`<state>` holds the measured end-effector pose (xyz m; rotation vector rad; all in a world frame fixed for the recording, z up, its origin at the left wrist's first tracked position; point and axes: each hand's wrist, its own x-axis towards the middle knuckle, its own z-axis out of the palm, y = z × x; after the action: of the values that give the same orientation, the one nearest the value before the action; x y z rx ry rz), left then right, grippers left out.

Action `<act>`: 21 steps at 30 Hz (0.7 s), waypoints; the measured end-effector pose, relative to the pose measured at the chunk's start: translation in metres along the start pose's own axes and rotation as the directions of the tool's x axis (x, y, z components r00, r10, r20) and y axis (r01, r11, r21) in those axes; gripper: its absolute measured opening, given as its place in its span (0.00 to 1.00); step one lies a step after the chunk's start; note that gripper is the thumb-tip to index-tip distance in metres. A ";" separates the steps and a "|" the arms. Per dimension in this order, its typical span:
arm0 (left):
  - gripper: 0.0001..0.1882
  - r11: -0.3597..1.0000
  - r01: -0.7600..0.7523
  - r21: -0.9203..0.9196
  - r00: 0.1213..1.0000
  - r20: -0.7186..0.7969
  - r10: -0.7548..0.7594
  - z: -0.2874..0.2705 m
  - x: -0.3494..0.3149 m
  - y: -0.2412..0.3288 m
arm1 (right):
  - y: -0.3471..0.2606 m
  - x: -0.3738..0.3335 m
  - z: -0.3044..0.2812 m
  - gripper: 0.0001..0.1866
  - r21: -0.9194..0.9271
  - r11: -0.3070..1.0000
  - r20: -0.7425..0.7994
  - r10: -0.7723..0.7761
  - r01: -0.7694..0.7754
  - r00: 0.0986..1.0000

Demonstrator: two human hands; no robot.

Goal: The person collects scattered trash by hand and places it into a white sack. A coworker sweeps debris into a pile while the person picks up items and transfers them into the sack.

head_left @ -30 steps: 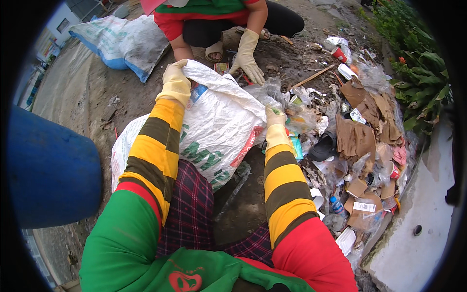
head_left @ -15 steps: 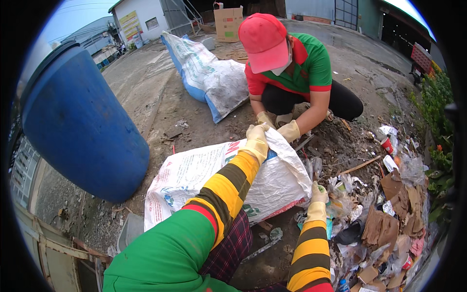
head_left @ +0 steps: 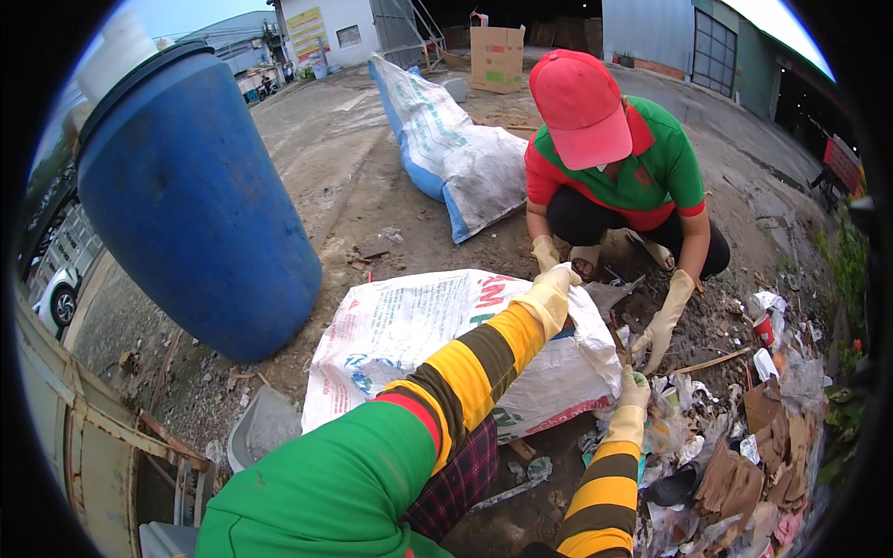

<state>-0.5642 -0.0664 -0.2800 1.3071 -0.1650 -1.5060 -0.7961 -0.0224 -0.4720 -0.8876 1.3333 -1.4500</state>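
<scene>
A white woven sack (head_left: 419,312) with printed lettering lies on its side before me, its mouth facing the litter on the right. My left hand (head_left: 549,299), in a cream rubber glove, is closed on the upper rim of that mouth. Down at the lower rim, my right hand (head_left: 634,391), gloved alike, grips the sack's edge; its fingertips are partly hidden. A co-worker (head_left: 642,158) in a red cap squats opposite. One of that person's gloved hands (head_left: 545,253) is beside the far rim; the other gloved hand (head_left: 668,321) reaches down by the sack's opening.
A litter heap (head_left: 716,446) of cardboard, plastic and cups spreads at the right. The tall blue barrel (head_left: 200,205) stands at the left, and a filled white-and-blue sack (head_left: 465,153) lies behind. A grey plastic bin (head_left: 265,428) and a rusty metal frame (head_left: 112,446) are near left.
The view has shifted left, so things sit further right. The co-worker's one hand has left the sack's rim and reached toward the opening and litter. My hands keep their hold.
</scene>
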 end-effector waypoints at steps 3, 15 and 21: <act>0.06 0.992 0.120 -0.032 0.985 0.128 -0.115 0.003 -0.004 -0.005 | 0.005 0.007 -0.002 0.13 -0.018 0.999 -0.026 -0.038 0.037 0.999; 0.18 0.831 0.239 -0.502 0.946 0.315 -0.082 -0.007 0.008 -0.028 | -0.016 0.003 -0.002 0.12 -0.024 0.997 -0.043 -0.068 0.067 0.997; 0.18 0.822 0.281 -0.494 0.921 0.381 -0.086 -0.012 -0.031 -0.026 | -0.044 -0.005 -0.001 0.10 -0.012 1.000 0.037 0.013 -0.012 0.999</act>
<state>-0.5766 -0.0257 -0.2833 0.6084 0.1709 -1.7766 -0.8031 -0.0184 -0.4284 -0.9079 1.3196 -1.4109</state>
